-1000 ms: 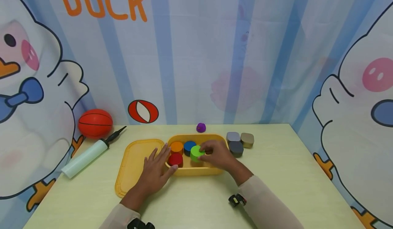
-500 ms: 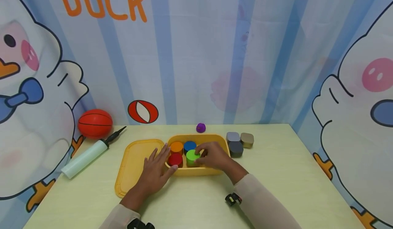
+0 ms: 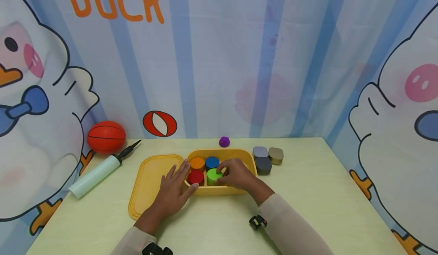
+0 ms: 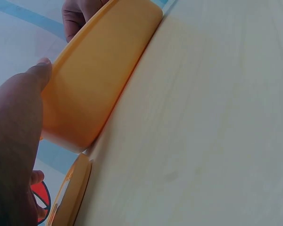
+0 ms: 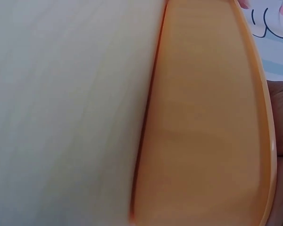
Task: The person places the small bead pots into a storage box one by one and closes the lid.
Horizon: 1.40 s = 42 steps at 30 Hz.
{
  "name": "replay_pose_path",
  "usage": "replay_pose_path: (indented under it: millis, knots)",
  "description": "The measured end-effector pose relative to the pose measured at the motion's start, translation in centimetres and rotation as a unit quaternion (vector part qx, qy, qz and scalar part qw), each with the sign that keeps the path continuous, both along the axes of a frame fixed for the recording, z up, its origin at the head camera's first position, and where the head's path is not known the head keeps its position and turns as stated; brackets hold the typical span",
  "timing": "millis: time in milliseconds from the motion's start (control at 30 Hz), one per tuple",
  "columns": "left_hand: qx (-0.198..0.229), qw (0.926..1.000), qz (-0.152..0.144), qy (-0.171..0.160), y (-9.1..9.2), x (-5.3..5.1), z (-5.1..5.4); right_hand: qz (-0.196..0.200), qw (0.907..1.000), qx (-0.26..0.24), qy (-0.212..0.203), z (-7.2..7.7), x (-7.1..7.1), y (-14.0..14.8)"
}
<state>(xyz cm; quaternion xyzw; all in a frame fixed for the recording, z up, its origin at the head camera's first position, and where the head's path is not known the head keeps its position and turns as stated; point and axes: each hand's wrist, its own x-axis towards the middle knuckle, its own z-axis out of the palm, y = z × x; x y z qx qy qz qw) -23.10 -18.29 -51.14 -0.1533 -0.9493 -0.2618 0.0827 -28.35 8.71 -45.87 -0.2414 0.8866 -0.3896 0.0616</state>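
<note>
In the head view a yellow box (image 3: 219, 190) stands on the table with several short round blocks inside. An orange block (image 3: 197, 163) and a blue block (image 3: 212, 162) sit at the back; a red block (image 3: 196, 177) is in front at the left. My right hand (image 3: 238, 175) reaches into the box and pinches a green block (image 3: 212, 177) between thumb and fingers, beside the red one. My left hand (image 3: 171, 193) rests with spread, straight fingers against the box's left end. In both wrist views the box wall (image 4: 101, 70) hides the blocks.
A yellow lid (image 3: 147, 184) lies left of the box. Grey and tan blocks (image 3: 262, 165) stand close to its right end, and a small purple object (image 3: 224, 141) behind it. Further left are a pale green hand pump (image 3: 96, 176) and a red ball (image 3: 107, 137).
My right hand has moved left and slightly toward me, carrying the green block lower into the box next to the red one. The left hand has stayed in place.
</note>
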Motion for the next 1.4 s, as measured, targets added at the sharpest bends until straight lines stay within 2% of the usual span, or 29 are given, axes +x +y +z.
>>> replay_pose_path:
  millis: [333, 533, 700, 833, 933, 1033, 1200, 1400]
  knots:
    - [0.001, 1.0, 0.0, -0.003, 0.1, 0.1, 0.1, 0.005, 0.9998, -0.012, -0.015, -0.1, 0.0, 0.1]
    - [0.003, 1.0, 0.0, 0.001, 0.1, 0.1, 0.2, -0.005, 0.9993, -0.014, -0.033, 0.1, 0.0, 0.1]
    - [0.005, 1.0, 0.0, -0.001, 0.1, 0.1, 0.3, -0.004, 0.9983, -0.036, -0.046, 0.2, 0.1, 0.1]
    - [0.01, 0.9999, 0.0, -0.008, 0.2, 0.2, 0.4, -0.001, 0.9986, -0.05, -0.019, 0.6, 0.2, 0.6]
    - [0.011, 0.9999, 0.001, -0.008, 0.3, 0.3, 0.6, -0.013, 0.9982, -0.058, 0.011, 1.0, 0.3, 1.3]
    - [0.007, 1.0, 0.002, -0.005, 0.3, 0.3, 0.6, -0.034, 0.9963, -0.075, 0.024, 1.2, 0.3, 2.0]
    - [0.006, 0.9999, 0.001, -0.012, 0.3, 0.4, 0.6, -0.066, 0.9917, -0.104, 0.037, 0.9, 0.1, 3.3]
    - [0.006, 0.9998, 0.003, -0.019, 0.3, 0.3, 0.6, -0.087, 0.985, -0.125, 0.081, 0.5, -0.2, 4.8]
